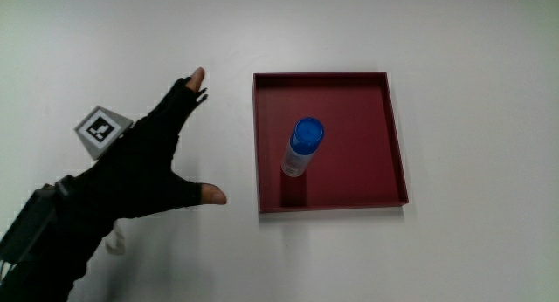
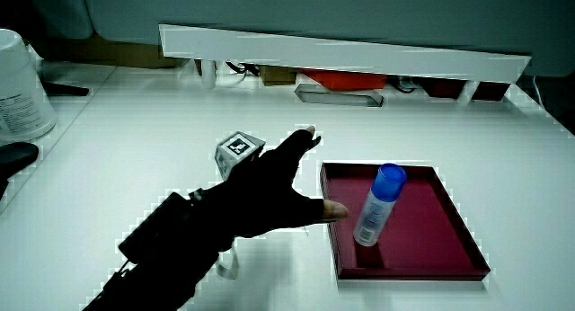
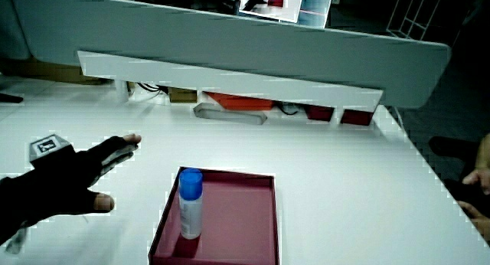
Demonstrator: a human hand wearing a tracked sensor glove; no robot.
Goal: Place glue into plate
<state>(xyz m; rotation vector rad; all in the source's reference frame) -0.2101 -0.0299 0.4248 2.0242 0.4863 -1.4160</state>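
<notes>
A glue stick with a blue cap and pale body stands upright inside the square dark red plate, and both side views show the glue stick standing in the plate. The gloved hand hovers over the bare table beside the plate, fingers spread and holding nothing. Its thumb tip points toward the plate's rim without touching it. The patterned cube rides on the back of the hand.
A low white partition runs along the table's edge farthest from the person, with red and grey items under it. A large white container stands at the table's edge in a side view. A small white object lies under the forearm.
</notes>
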